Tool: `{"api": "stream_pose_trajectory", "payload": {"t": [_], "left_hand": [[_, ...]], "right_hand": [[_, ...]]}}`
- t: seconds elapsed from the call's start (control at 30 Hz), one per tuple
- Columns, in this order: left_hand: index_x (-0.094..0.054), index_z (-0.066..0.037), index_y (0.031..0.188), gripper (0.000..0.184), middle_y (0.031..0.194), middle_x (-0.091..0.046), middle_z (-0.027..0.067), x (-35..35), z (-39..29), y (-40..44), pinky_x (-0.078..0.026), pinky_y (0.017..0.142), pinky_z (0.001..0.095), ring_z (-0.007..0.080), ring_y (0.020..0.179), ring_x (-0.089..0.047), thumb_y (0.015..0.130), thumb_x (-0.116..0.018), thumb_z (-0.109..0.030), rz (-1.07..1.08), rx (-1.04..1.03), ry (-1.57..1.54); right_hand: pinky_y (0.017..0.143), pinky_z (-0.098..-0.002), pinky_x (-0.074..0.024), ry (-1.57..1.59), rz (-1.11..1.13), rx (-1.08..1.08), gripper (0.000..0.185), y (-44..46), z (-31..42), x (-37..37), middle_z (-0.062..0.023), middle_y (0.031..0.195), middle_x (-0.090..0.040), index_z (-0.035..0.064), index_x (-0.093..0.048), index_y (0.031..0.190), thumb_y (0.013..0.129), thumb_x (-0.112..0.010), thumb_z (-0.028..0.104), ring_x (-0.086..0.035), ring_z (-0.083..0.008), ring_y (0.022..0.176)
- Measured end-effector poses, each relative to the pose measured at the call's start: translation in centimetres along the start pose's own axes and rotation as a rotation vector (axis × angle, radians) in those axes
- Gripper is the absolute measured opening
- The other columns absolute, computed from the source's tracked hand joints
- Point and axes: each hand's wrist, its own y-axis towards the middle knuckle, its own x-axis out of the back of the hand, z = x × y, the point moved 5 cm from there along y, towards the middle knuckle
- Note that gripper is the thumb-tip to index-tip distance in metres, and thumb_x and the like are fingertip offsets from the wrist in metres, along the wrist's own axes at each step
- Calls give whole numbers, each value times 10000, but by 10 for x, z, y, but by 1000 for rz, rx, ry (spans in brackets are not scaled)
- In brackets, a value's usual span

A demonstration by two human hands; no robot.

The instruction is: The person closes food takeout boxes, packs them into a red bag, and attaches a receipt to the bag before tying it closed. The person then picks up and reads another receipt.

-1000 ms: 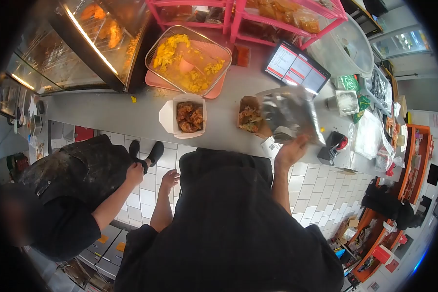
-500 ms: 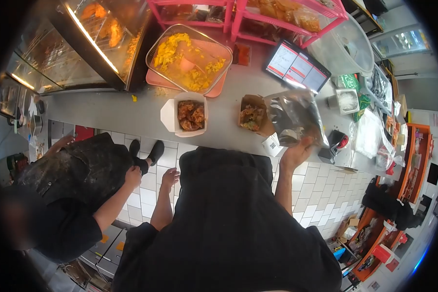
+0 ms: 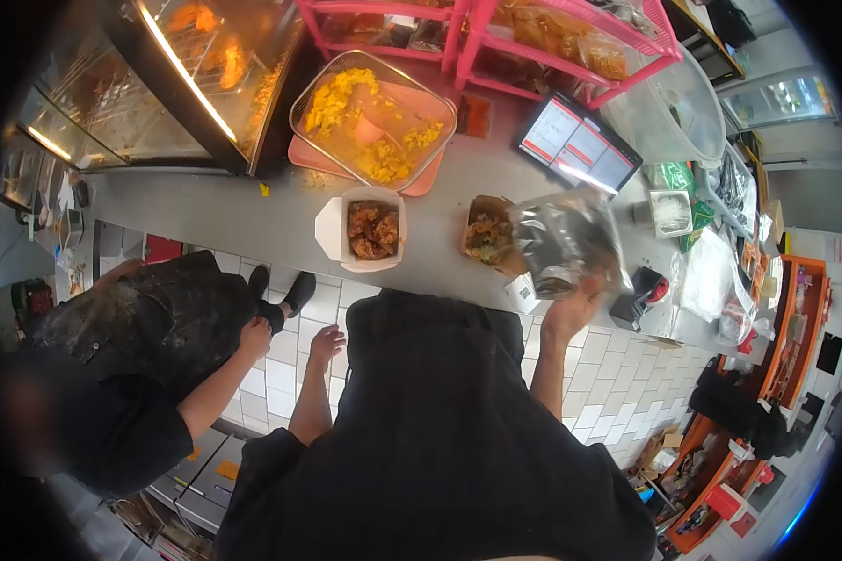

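Note:
My right hand [image 3: 573,311] grips the lower edge of a silvery, see-through bag [image 3: 571,241] above the counter's front edge. The bag partly covers the right side of an open brown box [image 3: 488,230] with food in it. A small white label with a printed code [image 3: 522,292] shows beside the bag. My left hand [image 3: 327,344] hangs beside my body over the floor, its fingers loosely apart and holding nothing. Left of the brown box, an open white box [image 3: 374,231] of browned, glazed pieces stands on the metal counter [image 3: 206,210].
A wire-rimmed tray [image 3: 372,122] with yellow food lies on a pink tray. Behind are pink racks [image 3: 585,56], a tablet [image 3: 580,145] and a lit glass food case [image 3: 187,84]. A co-worker in black [image 3: 131,411] stands at the left.
The bag has shifted slightly in my right hand's grip, and its surface has creased differently. The view has tilted a little. My left hand stays low. The co-worker's far hand has come into view.

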Motion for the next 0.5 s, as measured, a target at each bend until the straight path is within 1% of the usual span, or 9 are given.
{"api": "stream_pose_trajectory", "payload": {"t": [0.07,0.13,0.17,0.23,0.27,0.3,0.37,0.43,0.5], "left_hand": [[-544,-130,1283,317,1059,-682,66,-8,-10,-2,-511,719,378,213,907,-677,972,-537,-187,161,-128,-98],[-550,-134,1270,310,1065,-678,73,-9,2,8,-504,705,371,220,868,-670,965,-534,-181,59,-14,-190],[-552,-138,1267,308,1066,-677,75,-15,-1,2,-501,701,365,218,858,-668,964,-536,-186,21,-33,-231],[-555,-141,1259,295,1065,-677,78,-30,-16,-19,-502,697,350,211,867,-667,969,-529,-190,-86,-26,-157],[-552,-142,1264,294,1056,-678,83,-31,-9,-13,-503,691,329,206,874,-664,977,-524,-196,-41,-14,-238],[-547,-121,1269,304,1043,-681,86,-32,2,-8,-503,690,313,206,891,-664,977,-521,-199,11,-119,-340],[-544,-100,1268,315,1044,-680,87,-47,-16,-37,-501,691,297,203,898,-666,968,-529,-191,-132,-44,-313],[-542,-82,1269,323,1059,-676,87,-54,-15,-46,-501,700,293,197,913,-666,963,-523,-180,-163,-43,-375],[-543,-86,1286,343,1091,-667,88,-59,-19,-59,-505,735,297,192,960,-663,961,-541,-195,-231,20,-312]], "right_hand": [[1013,-409,-428,-99,87,21,503,15,-17,0,-183,1328,-528,-20,-419,1400,1059,-370,346,-549,-303,1170],[1023,-430,-445,444,193,-245,536,21,-8,-24,-148,1331,-537,-5,-398,1402,1061,-356,406,-547,-284,1198],[1023,-430,-445,459,200,-239,536,27,0,-31,-148,1331,-537,-5,-398,1402,1061,-356,406,-547,-284,1198],[999,-428,-464,607,229,-551,524,47,0,-46,-162,1337,-540,11,-402,1411,1067,-332,400,-558,-291,1175],[878,-406,-529,631,305,-604,432,62,-4,-56,-129,1187,-613,42,-495,1307,1064,-366,375,-621,-258,996],[878,-406,-529,642,329,-608,432,79,-6,-69,-129,1187,-613,42,-495,1307,1064,-366,375,-621,-258,996],[716,-370,-554,655,539,-608,278,101,-2,-119,-79,989,-635,80,-554,1148,1057,-414,303,-617,-206,778],[621,-338,-532,733,618,-829,177,100,10,-178,-45,870,-602,107,-553,1040,1040,-464,260,-580,-173,665],[655,-374,-531,584,776,-690,191,127,-24,-236,-76,911,-614,105,-552,1112,1028,-489,264,-603,-208,710]]}}
